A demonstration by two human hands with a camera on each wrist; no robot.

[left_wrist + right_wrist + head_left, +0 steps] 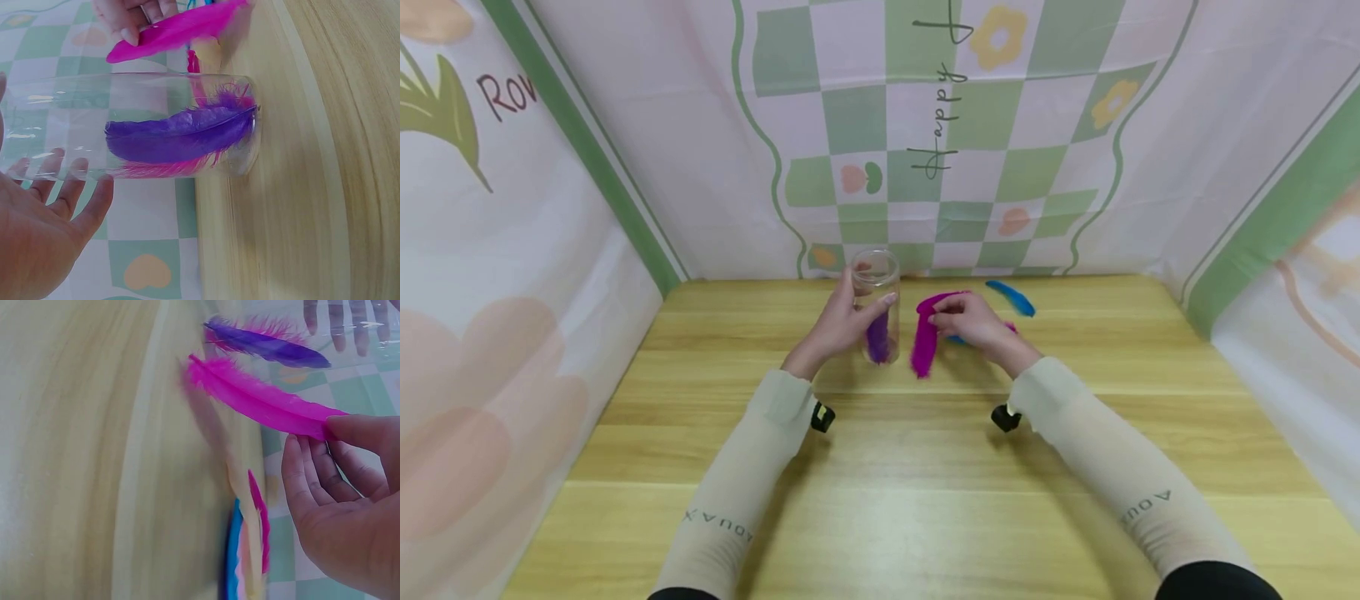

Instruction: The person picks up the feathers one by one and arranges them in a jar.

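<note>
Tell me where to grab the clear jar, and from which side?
Probably round the upper wall of the clear jar, coming from the left. It stands upright and is round, so a hand can curl around it, leaving its open top free. The right hand holds a magenta feather on the other side.

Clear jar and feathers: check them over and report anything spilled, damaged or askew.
Nothing stands out there: the clear jar stands upright in the left hand, the purple feather leans inside, and I see no damage. The only oddity is the "Happy" lettering on the backdrop, which runs sideways in the head view.
</note>
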